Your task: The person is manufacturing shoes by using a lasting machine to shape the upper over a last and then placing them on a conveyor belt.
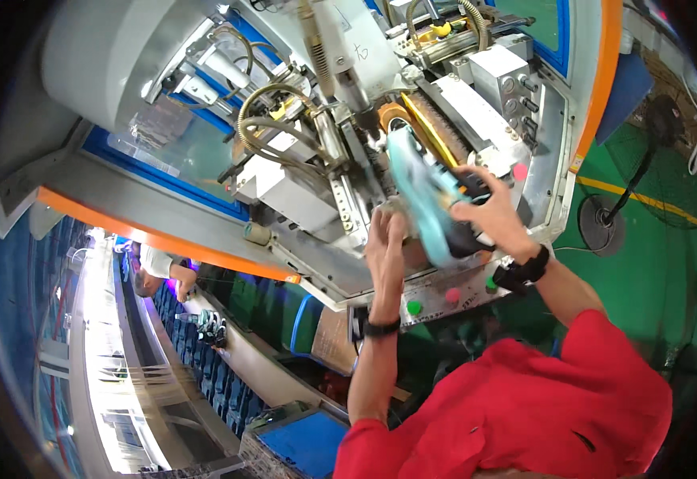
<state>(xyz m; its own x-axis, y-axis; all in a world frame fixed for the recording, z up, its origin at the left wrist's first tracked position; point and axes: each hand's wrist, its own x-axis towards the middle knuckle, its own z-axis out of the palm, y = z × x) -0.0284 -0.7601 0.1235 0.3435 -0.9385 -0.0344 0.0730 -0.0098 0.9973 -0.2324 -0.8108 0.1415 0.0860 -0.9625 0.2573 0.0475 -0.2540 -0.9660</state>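
- Green factory floor (pixel 660 263) fills the frame's right; a grey machine (pixel 300 120) spans the top.
- Your right hand (pixel 488 211) grips the light-blue shoe (pixel 424 191) at centre.
- Your left hand (pixel 386 239) steadies the shoe's lower end, fingers curled against it.

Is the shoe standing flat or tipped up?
Tipped up. The light blue shoe is off any surface, slanted against the machine, held by the left hand and right hand.

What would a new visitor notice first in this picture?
First, the light blue shoe at the centre, held by the right hand and touched by the left hand against a big grey machine. Next, the red sleeve at lower right.
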